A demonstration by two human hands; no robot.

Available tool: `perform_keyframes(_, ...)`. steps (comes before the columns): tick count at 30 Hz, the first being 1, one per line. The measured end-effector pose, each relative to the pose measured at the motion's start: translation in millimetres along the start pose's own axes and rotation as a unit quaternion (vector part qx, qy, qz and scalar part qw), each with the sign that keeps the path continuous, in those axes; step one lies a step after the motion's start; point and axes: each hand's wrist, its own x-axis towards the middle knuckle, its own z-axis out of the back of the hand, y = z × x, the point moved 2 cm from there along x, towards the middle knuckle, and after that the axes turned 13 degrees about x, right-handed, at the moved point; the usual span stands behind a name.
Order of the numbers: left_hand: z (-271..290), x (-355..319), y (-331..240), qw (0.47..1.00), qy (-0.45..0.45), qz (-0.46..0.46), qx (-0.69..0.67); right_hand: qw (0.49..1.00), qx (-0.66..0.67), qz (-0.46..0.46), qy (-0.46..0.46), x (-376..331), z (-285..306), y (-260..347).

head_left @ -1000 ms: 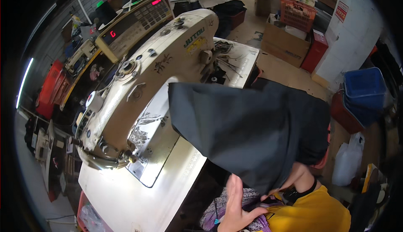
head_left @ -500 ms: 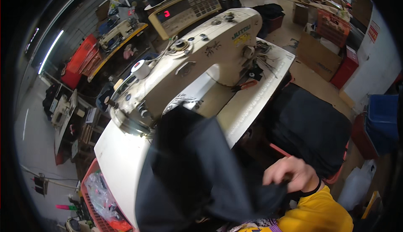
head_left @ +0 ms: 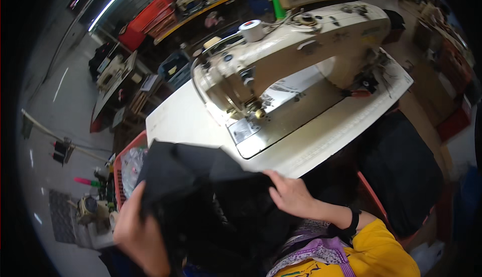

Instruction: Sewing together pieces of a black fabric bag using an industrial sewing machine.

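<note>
Overhead, strip light; white table bears cream sewing machine

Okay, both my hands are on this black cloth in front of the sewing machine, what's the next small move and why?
Probably slide the black cloth forward and flatten it on the white table. The left hand grips its bunched left edge and the right hand lies flat on it, but the cloth sits at the table's near edge, short of the needle of the sewing machine.
</note>
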Motion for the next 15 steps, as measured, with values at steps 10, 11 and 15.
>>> perform_keyframes(10, -178, -7, -58, 0.988, 0.101, -0.115, -0.016, 0.964, -0.208, 0.152, 0.07, 58, 12, -30)
perform_keyframes(11, -179, -10, -66, 0.978, 0.089, -0.189, -0.021, 0.961, -0.213, 0.158, 0.079, 62, 10, -36)
perform_keyframes(15, -178, -40, -82, 0.934, 0.257, -0.183, -0.164, 0.963, -0.201, 0.148, 0.098, 70, 9, -41)
